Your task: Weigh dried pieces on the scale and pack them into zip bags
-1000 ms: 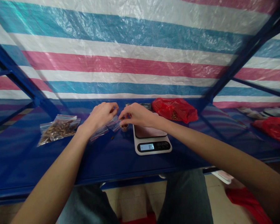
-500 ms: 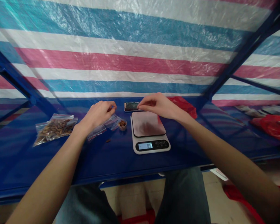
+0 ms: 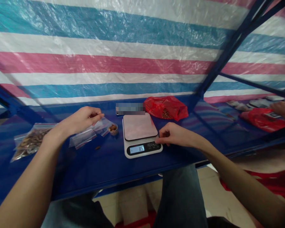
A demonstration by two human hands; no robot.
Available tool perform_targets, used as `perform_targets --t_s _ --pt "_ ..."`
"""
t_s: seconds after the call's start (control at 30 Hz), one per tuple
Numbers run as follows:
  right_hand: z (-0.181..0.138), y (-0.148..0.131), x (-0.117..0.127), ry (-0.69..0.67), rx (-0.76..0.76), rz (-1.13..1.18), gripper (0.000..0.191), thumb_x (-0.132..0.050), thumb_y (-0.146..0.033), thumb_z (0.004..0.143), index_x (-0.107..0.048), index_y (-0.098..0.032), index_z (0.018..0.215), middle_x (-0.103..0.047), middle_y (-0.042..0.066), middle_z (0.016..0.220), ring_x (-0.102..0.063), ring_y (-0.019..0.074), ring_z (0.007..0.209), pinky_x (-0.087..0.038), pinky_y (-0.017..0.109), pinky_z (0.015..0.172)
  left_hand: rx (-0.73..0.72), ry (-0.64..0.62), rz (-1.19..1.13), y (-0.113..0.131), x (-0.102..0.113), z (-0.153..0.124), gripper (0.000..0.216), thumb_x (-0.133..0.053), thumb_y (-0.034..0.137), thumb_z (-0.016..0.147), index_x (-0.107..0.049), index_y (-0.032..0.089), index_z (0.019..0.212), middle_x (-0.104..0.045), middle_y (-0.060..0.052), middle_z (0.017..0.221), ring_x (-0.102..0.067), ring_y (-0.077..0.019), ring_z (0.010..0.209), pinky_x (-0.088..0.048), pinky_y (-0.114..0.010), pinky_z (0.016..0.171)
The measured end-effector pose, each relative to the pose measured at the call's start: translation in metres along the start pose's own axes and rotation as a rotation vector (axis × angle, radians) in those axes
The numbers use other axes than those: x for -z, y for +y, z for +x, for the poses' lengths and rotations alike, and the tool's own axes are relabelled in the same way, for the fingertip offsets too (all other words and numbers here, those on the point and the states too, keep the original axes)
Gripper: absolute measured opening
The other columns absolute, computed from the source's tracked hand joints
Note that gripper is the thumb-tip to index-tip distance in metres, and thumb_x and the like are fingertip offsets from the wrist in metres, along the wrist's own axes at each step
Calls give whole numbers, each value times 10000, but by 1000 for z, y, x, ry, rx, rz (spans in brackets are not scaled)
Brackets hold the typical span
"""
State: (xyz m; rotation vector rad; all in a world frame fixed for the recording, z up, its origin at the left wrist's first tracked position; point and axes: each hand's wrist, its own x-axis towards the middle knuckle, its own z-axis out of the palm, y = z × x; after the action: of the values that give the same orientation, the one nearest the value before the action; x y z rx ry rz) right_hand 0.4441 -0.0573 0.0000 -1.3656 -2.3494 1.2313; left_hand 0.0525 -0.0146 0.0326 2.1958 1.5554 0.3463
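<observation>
A white kitchen scale (image 3: 140, 134) sits on the blue bench (image 3: 109, 164), its display reading 85 and its platform bare. My right hand (image 3: 173, 135) rests at the scale's front right corner, fingers curled with a fingertip at the buttons. My left hand (image 3: 81, 119) is closed in a pinch on the top edge of a small clear zip bag (image 3: 85, 136) that lies on the bench. A tiny cup of brown seeds (image 3: 113, 129) stands just left of the scale. One loose seed (image 3: 97, 147) lies in front of the bag.
A clear bag of brown seeds (image 3: 29, 142) lies at the far left. A red plastic bag (image 3: 166, 107) sits behind the scale, beside a phone (image 3: 130, 109). Another person's hand (image 3: 283, 109) and another red bag (image 3: 263, 120) are at the far right. Blue frame posts rise on both sides.
My right hand left the zip bag, passed over the phone behind the scale, and came down to the scale's front right corner. My left hand kept its pinch on the bag.
</observation>
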Motion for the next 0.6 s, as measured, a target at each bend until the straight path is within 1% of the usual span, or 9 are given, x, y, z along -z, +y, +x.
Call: perform_targets --t_s 0.1,0.2,0.3,0.4,0.5,0.57,0.6 --pt "1 0 3 -10 -40 -11 457 -735 -585 853 -733 -157 692 -655 22 586 -535 133 535 -349 265 526 -17 3 10 -10 0 0 390 -476 479 964 -602 162 774 -554 -2 701 -465 -145 667 -368 -263 619" --pt "0 -2 3 -29 -70 -62 444 -721 -576 864 -735 -161 707 -656 27 584 -554 142 535 -350 265 520 -13 -9 -5 -17 1 -1 381 -470 462 968 -598 164 770 -564 -7 724 -472 -146 676 -377 -265 628" --pt "1 -8 4 -51 -62 -149 417 -701 -544 898 -755 -169 725 -676 36 586 -588 151 532 -367 270 531 -27 22 -9 -17 2 -2 390 -468 480 965 -583 175 751 -544 -7 715 -475 -151 667 -369 -265 611" --pt "4 -17 10 -113 -51 -218 423 -693 -539 914 -773 -173 718 -698 42 590 -601 152 534 -382 272 539 -90 51 -5 -15 -1 0 419 -457 520 975 -577 189 749 -551 -7 712 -484 -157 662 -369 -270 619" --pt "10 -28 28 -208 -52 -273 412 -704 -518 906 -764 -171 692 -696 34 587 -601 143 529 -394 265 533 -136 104 18 -17 -8 4 407 -453 500 986 -563 195 740 -546 3 698 -484 -155 656 -369 -269 637" --pt "14 -35 46 -293 -40 -253 403 -693 -491 910 -743 -168 674 -676 24 566 -576 131 491 -391 261 506 -151 142 37 -21 -13 6 399 -447 485 998 -571 193 755 -559 5 706 -503 -157 670 -371 -267 652" --pt "16 -37 56 -315 -23 -216 397 -690 -487 908 -737 -167 677 -668 20 557 -560 125 471 -386 259 490 -150 158 48 -22 -15 7 402 -441 485 1005 -576 193 763 -570 4 712 -514 -159 675 -371 -267 656"
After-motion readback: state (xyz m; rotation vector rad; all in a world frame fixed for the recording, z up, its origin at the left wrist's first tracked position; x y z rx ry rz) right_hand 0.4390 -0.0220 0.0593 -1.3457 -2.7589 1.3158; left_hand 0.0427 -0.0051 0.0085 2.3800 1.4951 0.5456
